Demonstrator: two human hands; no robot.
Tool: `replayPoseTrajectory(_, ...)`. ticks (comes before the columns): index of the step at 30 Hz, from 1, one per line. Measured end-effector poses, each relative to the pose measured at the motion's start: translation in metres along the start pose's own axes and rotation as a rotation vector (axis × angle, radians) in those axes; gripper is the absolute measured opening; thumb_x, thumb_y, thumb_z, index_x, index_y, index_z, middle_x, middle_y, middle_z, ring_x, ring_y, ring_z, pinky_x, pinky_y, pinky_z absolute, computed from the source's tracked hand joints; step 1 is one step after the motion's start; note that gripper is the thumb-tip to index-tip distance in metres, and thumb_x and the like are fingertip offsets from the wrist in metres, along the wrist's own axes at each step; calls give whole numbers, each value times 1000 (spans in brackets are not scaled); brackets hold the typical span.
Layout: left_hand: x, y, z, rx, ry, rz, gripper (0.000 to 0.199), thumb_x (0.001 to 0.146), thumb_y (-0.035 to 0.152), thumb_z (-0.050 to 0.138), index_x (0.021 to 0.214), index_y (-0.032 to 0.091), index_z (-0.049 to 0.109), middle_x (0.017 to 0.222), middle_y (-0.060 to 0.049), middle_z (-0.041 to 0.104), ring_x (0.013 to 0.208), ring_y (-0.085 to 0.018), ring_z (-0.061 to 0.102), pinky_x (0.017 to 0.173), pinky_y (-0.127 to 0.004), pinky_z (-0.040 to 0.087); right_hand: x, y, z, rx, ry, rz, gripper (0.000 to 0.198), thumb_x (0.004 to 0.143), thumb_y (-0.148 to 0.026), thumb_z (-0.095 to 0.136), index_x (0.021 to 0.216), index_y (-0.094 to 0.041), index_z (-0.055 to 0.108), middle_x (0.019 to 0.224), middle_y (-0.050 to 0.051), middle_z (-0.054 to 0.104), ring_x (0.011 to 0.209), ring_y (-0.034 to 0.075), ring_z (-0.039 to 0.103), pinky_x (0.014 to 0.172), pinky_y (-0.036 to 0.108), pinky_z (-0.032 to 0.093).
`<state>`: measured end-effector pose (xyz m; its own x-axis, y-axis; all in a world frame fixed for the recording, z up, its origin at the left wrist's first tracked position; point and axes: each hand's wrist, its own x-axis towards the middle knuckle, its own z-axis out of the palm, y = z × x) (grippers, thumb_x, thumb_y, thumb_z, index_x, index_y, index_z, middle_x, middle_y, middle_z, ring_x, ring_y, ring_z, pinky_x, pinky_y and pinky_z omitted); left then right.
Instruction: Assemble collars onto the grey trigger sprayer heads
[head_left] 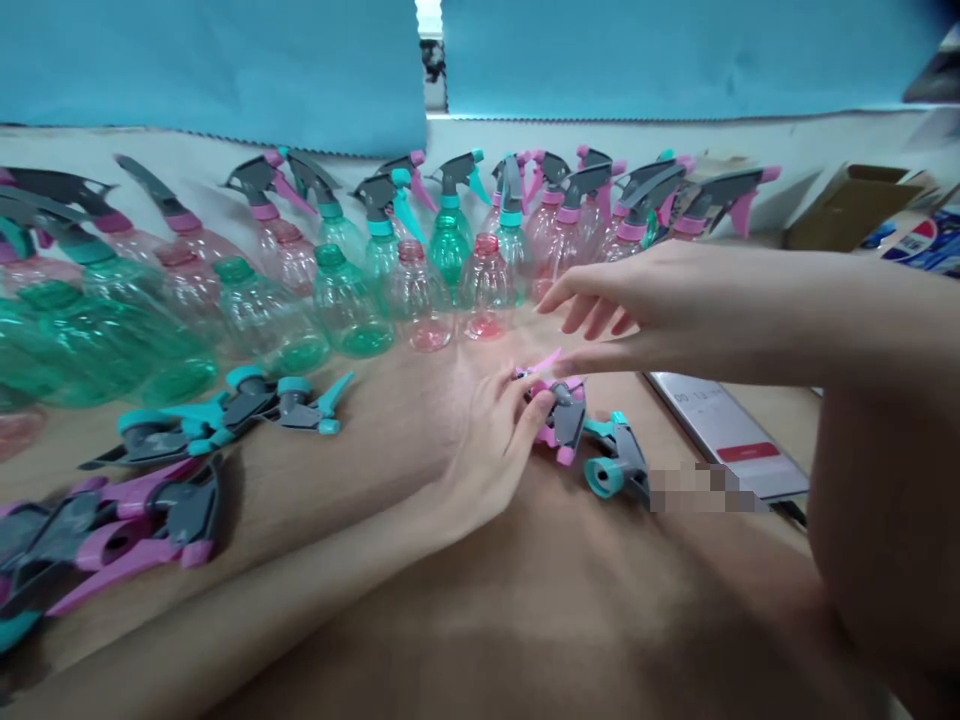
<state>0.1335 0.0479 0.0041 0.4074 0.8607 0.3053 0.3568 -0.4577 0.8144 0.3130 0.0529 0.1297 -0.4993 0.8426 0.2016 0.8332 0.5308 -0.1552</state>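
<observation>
My left hand point(495, 430) is low over the middle of the table, thumb and fingers closed on a pink-and-grey trigger spray head point(568, 415). Just above it reaches my right hand point(622, 300), open with its fingers apart and holding nothing; its thumb passes over the spray head. A teal-and-grey spray head point(619, 460) lies to the right of the held one. Beyond my hands stand a clear pink bottle without a head point(486, 290) and a similar bottle point(420, 300) beside it.
Capped spray bottles point(450, 240) line the wall, with uncapped green bottles point(352, 310) in front at left. Teal spray heads point(247, 400) and pink ones point(142, 520) lie at left. A phone point(727, 430) and a cardboard box point(851, 208) are at right.
</observation>
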Motion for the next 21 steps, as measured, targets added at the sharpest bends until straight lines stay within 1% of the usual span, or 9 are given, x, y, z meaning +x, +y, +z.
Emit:
replayPoseTrajectory(2, -6, -7, -7, 137, 0, 12, 27, 101, 31, 39, 116, 20, 58, 129, -8, 56, 125, -24, 47, 108, -45, 35, 1, -2, 1, -43, -71, 39, 39, 81, -61, 58, 105, -31, 67, 77, 0, 68, 61, 20, 62, 51, 33, 44)
replayPoseTrajectory(5, -16, -12, -23, 245, 32, 45, 25, 99, 30, 43, 118, 21, 56, 125, -6, 58, 121, -21, 50, 105, -42, 39, 2, -5, 3, -69, -113, 87, 33, 82, -55, 58, 103, -32, 66, 76, 0, 67, 60, 20, 61, 49, 33, 40)
replayPoseTrajectory(8, -26, -17, -42, 280, 24, 57, 20, 98, 25, 44, 109, 19, 60, 109, -5, 64, 104, -19, 60, 91, -35, 48, 3, -8, 8, -67, -142, 117, 36, 81, -56, 57, 108, -33, 65, 84, 1, 67, 64, 21, 61, 52, 33, 41)
replayPoseTrajectory(11, -34, -22, -65, 320, 18, 84, 20, 97, 21, 43, 102, 19, 62, 98, -3, 68, 91, -18, 64, 77, -30, 51, 7, -15, 17, -49, -202, 74, 43, 82, -54, 55, 117, -29, 59, 96, 4, 66, 71, 22, 61, 56, 33, 41)
replayPoseTrajectory(13, -36, -23, -83, 418, 17, 89, 19, 96, 19, 44, 102, 19, 62, 98, -3, 69, 89, -18, 65, 77, -30, 50, 11, -23, 27, -75, -289, 48, 36, 83, -49, 54, 109, -24, 61, 93, 5, 65, 72, 21, 60, 56, 32, 40)
replayPoseTrajectory(16, -35, -23, -114, 696, 36, 31, 19, 94, 22, 47, 103, 17, 63, 102, -6, 68, 96, -22, 63, 85, -36, 49, 17, -39, 45, -168, -424, 66, 24, 84, -42, 53, 87, -19, 62, 83, 6, 63, 67, 20, 57, 52, 30, 34)
replayPoseTrajectory(18, -33, -23, -134, 964, 37, -43, 24, 94, 27, 49, 107, 15, 64, 109, -11, 66, 106, -30, 59, 91, -43, 45, 22, -47, 57, -180, -475, 74, 21, 84, -36, 52, 87, -18, 62, 82, 7, 64, 66, 19, 56, 51, 29, 32)
replayPoseTrajectory(20, -30, -22, -152, 1225, 36, -153, 35, 95, 37, 47, 111, 12, 64, 113, -18, 63, 111, -37, 54, 90, -47, 43, 25, -51, 66, -153, -525, 75, 20, 82, -31, 54, 93, -17, 62, 80, 6, 64, 65, 18, 57, 51, 28, 33)
replayPoseTrajectory(21, -30, -22, -159, 1313, 32, -209, 43, 95, 43, 44, 109, 9, 65, 111, -21, 62, 111, -40, 54, 87, -48, 43, 26, -51, 68, -142, -554, 76, 20, 80, -30, 56, 95, -18, 63, 79, 6, 65, 64, 18, 57, 51, 27, 33)
